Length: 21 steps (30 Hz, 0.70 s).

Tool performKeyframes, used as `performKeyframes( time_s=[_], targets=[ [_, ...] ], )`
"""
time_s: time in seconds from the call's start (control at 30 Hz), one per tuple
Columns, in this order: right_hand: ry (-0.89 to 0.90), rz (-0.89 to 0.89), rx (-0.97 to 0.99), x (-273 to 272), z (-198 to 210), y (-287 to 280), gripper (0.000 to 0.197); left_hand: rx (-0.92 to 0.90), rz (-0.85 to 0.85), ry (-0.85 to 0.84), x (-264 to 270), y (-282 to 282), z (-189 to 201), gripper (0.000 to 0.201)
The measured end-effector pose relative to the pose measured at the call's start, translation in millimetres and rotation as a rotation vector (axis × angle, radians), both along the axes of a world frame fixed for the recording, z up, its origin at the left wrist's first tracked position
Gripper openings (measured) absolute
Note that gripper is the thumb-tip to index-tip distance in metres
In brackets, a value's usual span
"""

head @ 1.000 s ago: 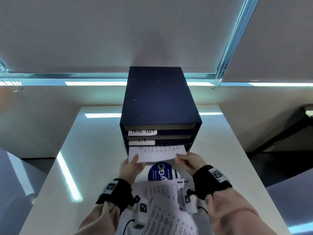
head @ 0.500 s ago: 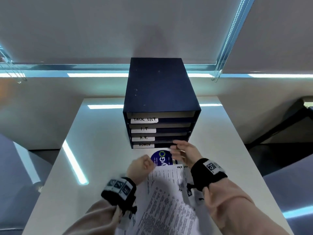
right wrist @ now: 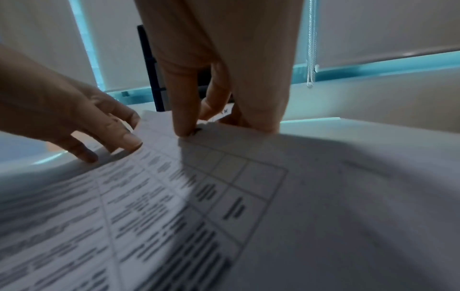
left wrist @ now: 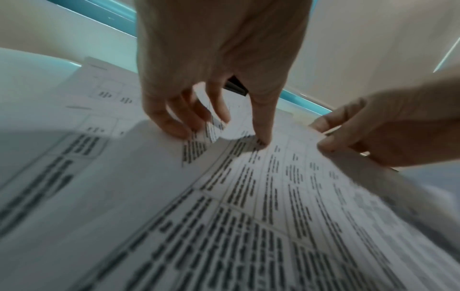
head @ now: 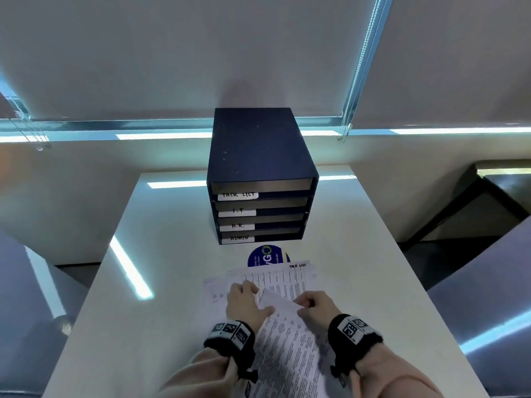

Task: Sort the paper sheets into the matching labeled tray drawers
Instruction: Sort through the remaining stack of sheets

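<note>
A dark blue drawer unit [head: 261, 156] stands at the table's far middle, its drawers labelled TASK LIST [head: 238, 195], I.T, H.R. and ADMIN [head: 238, 238]. In front of it lies a fanned pile of printed sheets [head: 287, 280]; one is marked TASK LIST at its top corner. The top sheet [head: 287, 340] is raised at its far edge. My left hand [head: 253, 297] pinches that edge at its left [left wrist: 196, 135], index finger on the sheet below. My right hand [head: 304, 304] pinches the right part of the edge [right wrist: 191, 133].
A round blue sticker [head: 265, 257] on the white table [head: 161, 282] shows between the pile and the drawer unit. The table drops off at both sides. Closed roller blinds with a bead chain [head: 356, 81] hang behind the unit.
A second ago both hands fed a sheet into a lower drawer. They have since drawn back to the pile and taken hold of the top sheet's far edge.
</note>
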State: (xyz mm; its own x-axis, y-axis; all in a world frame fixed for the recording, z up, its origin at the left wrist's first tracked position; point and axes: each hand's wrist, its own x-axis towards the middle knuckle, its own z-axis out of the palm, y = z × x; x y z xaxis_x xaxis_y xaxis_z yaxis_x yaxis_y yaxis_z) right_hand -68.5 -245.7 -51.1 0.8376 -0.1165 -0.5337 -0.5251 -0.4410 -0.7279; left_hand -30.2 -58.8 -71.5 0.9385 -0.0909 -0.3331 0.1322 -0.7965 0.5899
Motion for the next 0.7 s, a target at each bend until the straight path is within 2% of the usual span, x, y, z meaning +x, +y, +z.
performKeyframes(
  time_s=[0.03,0.13,0.2,0.3,0.37,0.43,0.53,0.7],
  targets=[
    [-0.020,-0.016,0.050,1.4,6.3,-0.4,0.019,-0.083,0.027,-0.004,-0.4,6.5,1.8,0.046],
    [-0.073,0.051,0.151,7.8,31.1,-7.4,0.011,-0.457,-0.012,0.193,1.2,28.5,11.8,0.041],
    [-0.082,0.119,0.187,11.9,46.0,-12.9,0.014,-0.565,0.004,0.302,-0.7,41.9,26.1,0.056],
    [-0.042,0.179,0.134,13.0,56.9,-23.8,0.009,-0.712,0.227,0.247,3.7,63.9,34.9,0.071],
    [0.004,0.126,0.223,7.8,55.2,-29.5,0.028,-0.899,0.405,0.237,10.9,78.9,40.0,0.081],
    [0.024,-0.006,0.408,3.5,50.4,-29.3,0.027,-1.024,0.547,0.237,16.6,87.3,49.3,0.064],
    [0.036,-0.136,0.561,-1.2,45.3,-20.6,0.022,-1.038,0.518,0.230,19.9,89.0,58.1,0.038],
    [0.026,-0.173,0.623,-10.0,51.7,-12.8,0.013,-0.989,0.493,0.203,20.0,88.1,58.6,0.030]
  ],
)
